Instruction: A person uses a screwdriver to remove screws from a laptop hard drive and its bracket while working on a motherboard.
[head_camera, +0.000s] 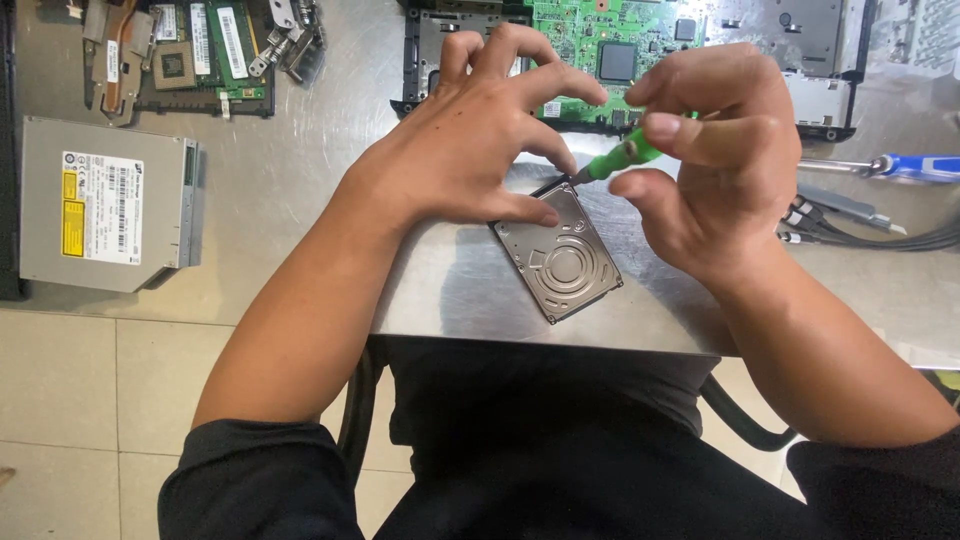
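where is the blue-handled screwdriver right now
In the head view, the blue-handled screwdriver lies at the far right on the steel table, beyond the right hand, just above the grey cables.

A rectangular white label (101, 207) with black bars and a yellow strip along its left edge is lying flat on the grey optical drive (100, 205), sitting at nine o'clock on the surface (280, 180). At eleven o'clock, small white stickers (232, 40) are showing on the green memory sticks (220, 50), too small to make out further.
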